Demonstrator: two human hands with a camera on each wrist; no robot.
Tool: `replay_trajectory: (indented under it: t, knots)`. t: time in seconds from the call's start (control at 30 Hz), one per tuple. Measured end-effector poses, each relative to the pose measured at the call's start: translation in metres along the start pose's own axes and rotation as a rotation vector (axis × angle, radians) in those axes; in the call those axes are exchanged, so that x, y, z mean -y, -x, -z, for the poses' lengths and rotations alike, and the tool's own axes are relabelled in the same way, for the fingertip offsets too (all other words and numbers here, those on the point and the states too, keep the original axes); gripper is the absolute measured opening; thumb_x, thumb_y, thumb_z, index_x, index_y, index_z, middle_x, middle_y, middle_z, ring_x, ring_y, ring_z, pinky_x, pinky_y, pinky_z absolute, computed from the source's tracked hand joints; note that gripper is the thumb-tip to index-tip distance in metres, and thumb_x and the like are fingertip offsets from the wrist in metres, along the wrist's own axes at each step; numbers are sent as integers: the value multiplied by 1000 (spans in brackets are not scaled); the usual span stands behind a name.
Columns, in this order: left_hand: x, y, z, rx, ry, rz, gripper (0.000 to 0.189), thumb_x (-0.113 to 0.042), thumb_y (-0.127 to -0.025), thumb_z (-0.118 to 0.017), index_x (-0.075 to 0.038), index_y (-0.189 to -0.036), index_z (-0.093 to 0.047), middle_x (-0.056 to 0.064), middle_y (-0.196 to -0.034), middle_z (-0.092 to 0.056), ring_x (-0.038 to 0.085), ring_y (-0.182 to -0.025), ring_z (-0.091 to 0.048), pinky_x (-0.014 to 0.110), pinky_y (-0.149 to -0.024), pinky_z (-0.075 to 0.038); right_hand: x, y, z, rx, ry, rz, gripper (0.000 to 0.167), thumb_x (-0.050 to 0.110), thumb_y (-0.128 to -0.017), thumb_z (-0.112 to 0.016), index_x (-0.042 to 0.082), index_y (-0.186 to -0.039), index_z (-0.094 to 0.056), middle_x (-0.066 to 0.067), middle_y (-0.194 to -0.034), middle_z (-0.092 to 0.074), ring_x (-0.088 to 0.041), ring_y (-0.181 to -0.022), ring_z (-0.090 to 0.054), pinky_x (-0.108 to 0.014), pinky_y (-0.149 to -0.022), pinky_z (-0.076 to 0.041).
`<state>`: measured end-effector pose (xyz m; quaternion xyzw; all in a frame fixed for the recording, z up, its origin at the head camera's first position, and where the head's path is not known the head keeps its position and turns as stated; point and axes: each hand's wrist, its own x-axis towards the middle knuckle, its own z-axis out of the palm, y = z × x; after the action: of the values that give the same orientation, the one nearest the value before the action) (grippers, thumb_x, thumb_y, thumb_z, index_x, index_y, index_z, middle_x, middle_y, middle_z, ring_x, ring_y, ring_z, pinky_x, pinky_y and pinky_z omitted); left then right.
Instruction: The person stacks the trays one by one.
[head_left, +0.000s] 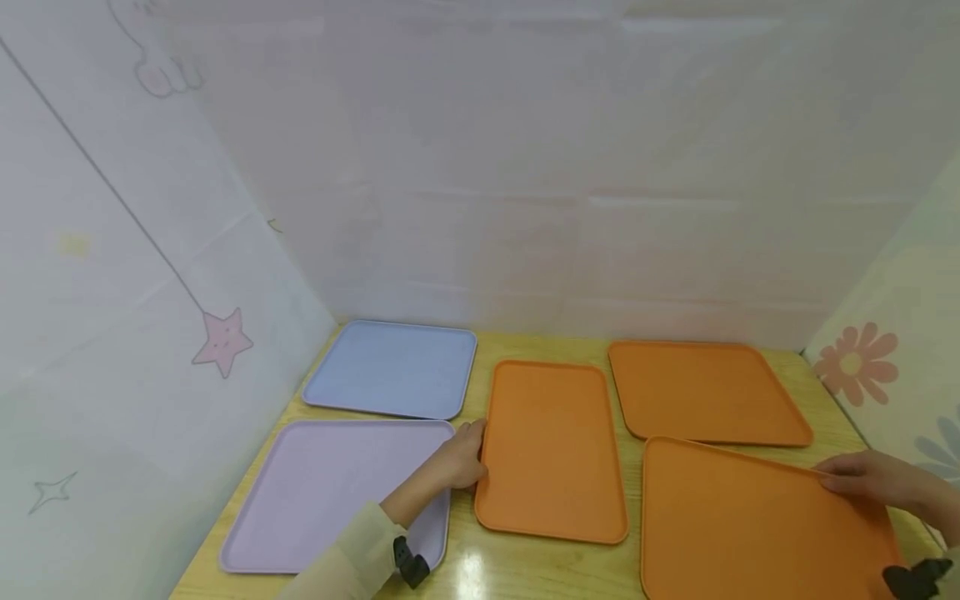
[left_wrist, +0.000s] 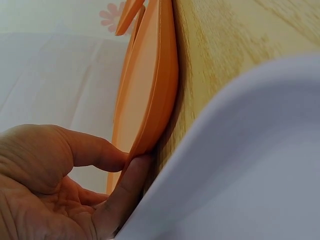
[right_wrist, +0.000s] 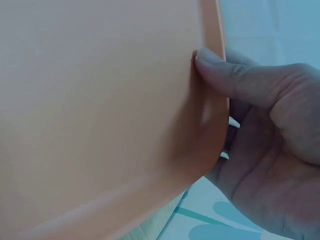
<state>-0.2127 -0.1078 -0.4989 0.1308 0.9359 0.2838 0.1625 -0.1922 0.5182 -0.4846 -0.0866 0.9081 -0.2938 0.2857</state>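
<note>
My left hand [head_left: 467, 456] pinches the left rim of the middle orange tray [head_left: 553, 454], which lies lengthwise on the table. The left wrist view has the thumb and a finger at that rim [left_wrist: 167, 90], low over the wood. At the front right, my right hand [head_left: 862, 477] grips the far right corner area of another orange tray [head_left: 757, 525]. Its thumb [right_wrist: 215, 67] presses inside the raised rim, while the other fingers are partly hidden behind the tray. This tray sits at a slant and runs out of the head view at the bottom.
A third orange tray [head_left: 708, 392] lies at the back right. On the left are a blue tray [head_left: 393, 367] behind and a lilac tray [head_left: 330, 492] in front, partly under my left forearm. Light printed sheets [head_left: 562, 167] enclose the wooden table [head_left: 468, 575] on three sides.
</note>
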Motion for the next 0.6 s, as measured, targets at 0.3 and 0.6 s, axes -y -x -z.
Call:
replay_trajectory:
  t: [0.3,0.6]
  knots:
    - [1,-1,1,5,5,12,81,3,-82,-68,6,-154,-31,26,-139,-47,30,-105,-54,46,-93,-49,12,8,11,59,-262,-111,64,28,-108,-49,-26,-140,-34,-32,-128,-59,-36,-108,-65,-49,-88,-56]
    - [3,-3,1,27,27,24,83,2,-83,-68,4,-156,-28,25,-140,-46,28,-104,-54,44,-91,-49,11,11,22,108,-474,-26,60,24,-111,-39,-24,-144,-24,-4,-124,-66,-25,-103,-69,-46,-87,-58]
